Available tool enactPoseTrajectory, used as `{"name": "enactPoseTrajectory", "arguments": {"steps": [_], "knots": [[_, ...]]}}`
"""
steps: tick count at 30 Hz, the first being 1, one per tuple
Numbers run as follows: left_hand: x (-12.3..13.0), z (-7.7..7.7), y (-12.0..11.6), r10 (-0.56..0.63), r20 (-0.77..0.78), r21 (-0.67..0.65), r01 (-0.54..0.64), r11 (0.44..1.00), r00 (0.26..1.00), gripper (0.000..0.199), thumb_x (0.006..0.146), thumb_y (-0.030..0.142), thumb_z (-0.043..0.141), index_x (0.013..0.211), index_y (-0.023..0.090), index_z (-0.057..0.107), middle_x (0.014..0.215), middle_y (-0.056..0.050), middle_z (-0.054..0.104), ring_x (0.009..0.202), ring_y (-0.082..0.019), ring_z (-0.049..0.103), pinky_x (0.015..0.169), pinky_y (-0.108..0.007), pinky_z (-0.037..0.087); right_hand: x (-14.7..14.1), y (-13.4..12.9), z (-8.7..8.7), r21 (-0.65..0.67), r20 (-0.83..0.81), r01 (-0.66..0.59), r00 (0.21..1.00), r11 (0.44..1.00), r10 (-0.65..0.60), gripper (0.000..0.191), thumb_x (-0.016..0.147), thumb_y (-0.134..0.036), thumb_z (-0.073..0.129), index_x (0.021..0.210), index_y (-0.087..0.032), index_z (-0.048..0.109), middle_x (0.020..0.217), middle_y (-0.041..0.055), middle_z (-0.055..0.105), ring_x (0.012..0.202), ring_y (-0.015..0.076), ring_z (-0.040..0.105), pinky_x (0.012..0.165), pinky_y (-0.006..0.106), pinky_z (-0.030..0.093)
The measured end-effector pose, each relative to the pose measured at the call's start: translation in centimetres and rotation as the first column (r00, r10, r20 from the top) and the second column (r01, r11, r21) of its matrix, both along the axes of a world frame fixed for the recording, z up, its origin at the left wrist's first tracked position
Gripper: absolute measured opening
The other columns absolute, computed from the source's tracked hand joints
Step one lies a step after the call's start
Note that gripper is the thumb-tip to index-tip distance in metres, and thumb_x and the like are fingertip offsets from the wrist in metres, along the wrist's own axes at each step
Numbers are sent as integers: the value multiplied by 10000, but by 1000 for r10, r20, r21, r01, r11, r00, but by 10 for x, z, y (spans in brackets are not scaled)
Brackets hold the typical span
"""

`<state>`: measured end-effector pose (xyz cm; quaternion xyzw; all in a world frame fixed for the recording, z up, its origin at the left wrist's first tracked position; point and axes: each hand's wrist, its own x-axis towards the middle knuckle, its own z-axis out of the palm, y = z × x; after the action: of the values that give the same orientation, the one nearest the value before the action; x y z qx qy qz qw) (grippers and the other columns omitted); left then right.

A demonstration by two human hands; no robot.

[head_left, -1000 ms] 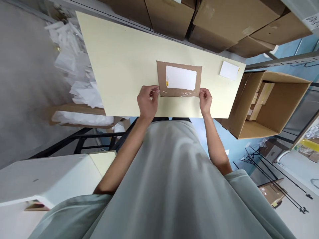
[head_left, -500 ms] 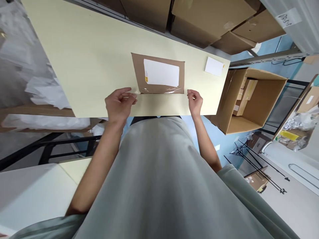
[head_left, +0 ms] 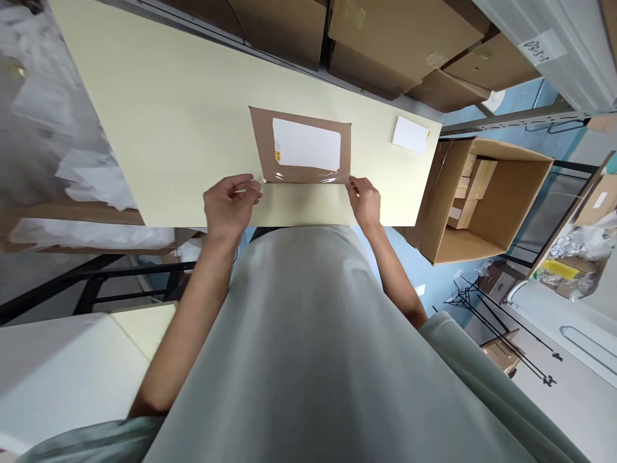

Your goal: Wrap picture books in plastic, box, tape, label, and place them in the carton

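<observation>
A flat brown cardboard package (head_left: 263, 138) lies on the cream tabletop (head_left: 178, 116), with a white label sheet (head_left: 307, 144) on its upper face. Shiny clear tape (head_left: 308, 177) runs along its near edge. My right hand (head_left: 365, 201) is closed in a pinch at the package's near right corner. Just off the near left corner, my left hand (head_left: 230, 204) has curled fingers, with thumb and fingers brought together. Whether anything thin is between them cannot be made out.
A small white card (head_left: 410, 134) lies at the table's right end. Beyond that stands an open carton (head_left: 511, 202) with smaller boxes inside. Cardboard boxes (head_left: 385, 38) fill a shelf along the far edge. White wrapping material (head_left: 91, 177) is heaped at the left.
My right hand has moved left, from beside the package to its near right corner. My left hand stays almost where it was. The view has shifted slightly.
</observation>
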<state>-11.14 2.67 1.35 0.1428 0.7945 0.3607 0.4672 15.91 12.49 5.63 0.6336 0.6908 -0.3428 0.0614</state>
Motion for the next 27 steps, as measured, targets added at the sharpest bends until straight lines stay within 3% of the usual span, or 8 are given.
{"name": "enactPoseTrajectory", "arguments": {"steps": [5, 8, 11, 14, 18, 23, 27], "knots": [[-2, -2, -9, -80, -129, 6, 81, 997, 988, 207, 910, 273, 770, 1109, 218, 754, 1107, -37, 816, 902, -178, 746, 896, -375, 643, 2, -4, -2, 43, -70, 95, 993, 995, -92, 344, 1144, -232, 538, 1396, -133, 750, 1382, 168, 759, 1109, 215, 769, 1065, 366, 609], [-4, 9, -15, -137, -324, 5, 146, 989, 936, 223, 946, 277, 726, 1159, 230, 769, 1256, -79, 801, 987, -214, 760, 909, -378, 631, 0, -8, -8, 140, -78, 176, 983, 974, -166, 378, 1143, -375, 576, 1390, -154, 759, 1311, 168, 764, 1046, 236, 765, 1018, 415, 626], [-3, 24, -18, -268, -458, -40, 281, 959, 848, 195, 1002, 290, 693, 1147, 228, 807, 1212, -98, 808, 1054, -257, 764, 1000, -412, 604, -3, -11, -19, 185, -156, 251, 962, 950, -224, 377, 1136, -432, 582, 1289, -168, 804, 1169, 136, 779, 983, 227, 749, 976, 410, 625], [2, 30, -15, -389, -433, -109, 381, 918, 813, 171, 1004, 280, 713, 1109, 225, 836, 1167, -90, 830, 988, -261, 784, 1010, -408, 592, -1, -12, -29, 160, -235, 334, 927, 929, -293, 376, 1108, -459, 622, 1258, -173, 816, 1166, 136, 788, 976, 226, 745, 962, 408, 618], [5, 19, -10, -385, -378, -115, 370, 922, 842, 182, 999, 266, 728, 1132, 222, 843, 1188, -86, 853, 959, -257, 809, 1004, -393, 590, 5, -10, -35, 94, -267, 393, 895, 915, -358, 406, 1073, -489, 655, 1273, -173, 814, 1165, 143, 808, 979, 236, 744, 962, 429, 616], [5, 1, -1, -300, -295, 46, 328, 944, 907, 220, 1036, 308, 663, 1129, 214, 840, 1077, -68, 864, 993, -241, 816, 974, -341, 586, 7, -8, -37, 60, -310, 448, 858, 892, -410, 407, 1011, -487, 712, 1234, -165, 825, 1138, 143, 831, 962, 242, 752, 957, 437, 631], [14, -10, 6, -252, -255, 165, 299, 940, 934, 273, 1064, 301, 582, 1122, 186, 823, 1044, -53, 848, 1066, -224, 806, 961, -307, 578, 7, -11, -43, 18, -351, 496, 816, 868, -459, 489, 993, -546, 715, 1274, -161, 824, 1168, 146, 835, 1044, 269, 774, 1040, 477, 631]]}}
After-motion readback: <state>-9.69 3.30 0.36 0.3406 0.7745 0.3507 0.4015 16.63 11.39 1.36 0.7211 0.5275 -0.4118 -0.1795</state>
